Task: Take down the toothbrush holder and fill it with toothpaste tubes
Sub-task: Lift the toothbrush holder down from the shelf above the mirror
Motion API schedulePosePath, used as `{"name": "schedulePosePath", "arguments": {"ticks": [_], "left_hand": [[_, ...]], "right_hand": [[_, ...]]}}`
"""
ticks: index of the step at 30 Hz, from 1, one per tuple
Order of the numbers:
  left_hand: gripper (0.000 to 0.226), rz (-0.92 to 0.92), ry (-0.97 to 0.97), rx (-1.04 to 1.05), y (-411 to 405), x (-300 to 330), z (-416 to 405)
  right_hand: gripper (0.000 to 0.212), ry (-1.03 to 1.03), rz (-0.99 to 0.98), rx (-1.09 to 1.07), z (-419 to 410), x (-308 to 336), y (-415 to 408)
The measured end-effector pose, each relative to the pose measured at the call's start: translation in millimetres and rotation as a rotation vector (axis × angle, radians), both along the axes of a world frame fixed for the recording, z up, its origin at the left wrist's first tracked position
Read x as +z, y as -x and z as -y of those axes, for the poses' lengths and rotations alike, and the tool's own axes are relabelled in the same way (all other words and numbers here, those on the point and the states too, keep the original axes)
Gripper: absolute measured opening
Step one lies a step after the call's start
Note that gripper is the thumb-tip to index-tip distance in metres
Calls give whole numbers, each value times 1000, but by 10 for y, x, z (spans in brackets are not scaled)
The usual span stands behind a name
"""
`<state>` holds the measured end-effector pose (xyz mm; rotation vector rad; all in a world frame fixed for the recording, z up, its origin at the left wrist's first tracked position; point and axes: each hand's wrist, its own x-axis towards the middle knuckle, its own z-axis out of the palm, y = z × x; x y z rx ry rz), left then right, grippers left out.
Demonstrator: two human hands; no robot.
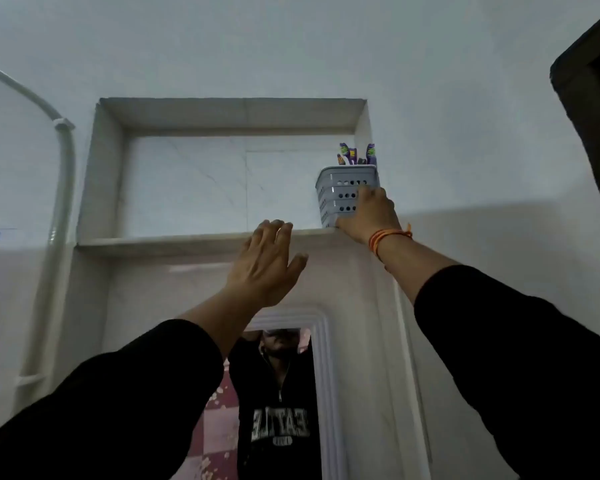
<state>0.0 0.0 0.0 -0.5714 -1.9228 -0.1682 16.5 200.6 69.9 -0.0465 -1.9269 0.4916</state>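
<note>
High at the right end of a recessed white marble wall shelf, a pale grey perforated plastic toothbrush holder is gripped around its lower right side by the right hand. Purple toothbrushes are seen above the grip. Left of it, the left hand is held open and empty.

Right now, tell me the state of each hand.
Left hand: open, fingers spread, holding nothing, raised near the shelf edge.
Right hand: closed around the toothbrush holder, which sits on the shelf.
</note>
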Motion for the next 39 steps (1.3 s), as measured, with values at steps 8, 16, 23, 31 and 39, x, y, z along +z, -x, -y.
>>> {"name": "schedulePosePath", "arguments": {"ticks": [8,16,23,31,39], "left_hand": [[79,-21,28,155,562,70,-234],[81,111,62,139,486,134,-196],[85,378,8,-24,150,155,-106],[82,359,-88,-147,-453,-241,286],[71,496,-119,-196,-877,-1140,773]], "right_hand": [[135,168,-78,18,77,302,475],[127,377,-101,140,83,421,404],[111,375,-96,225,197,382,-158],[112,352,-44,272,532,21,-919],[118,447,102,316,964,-1246,-1276]]}}
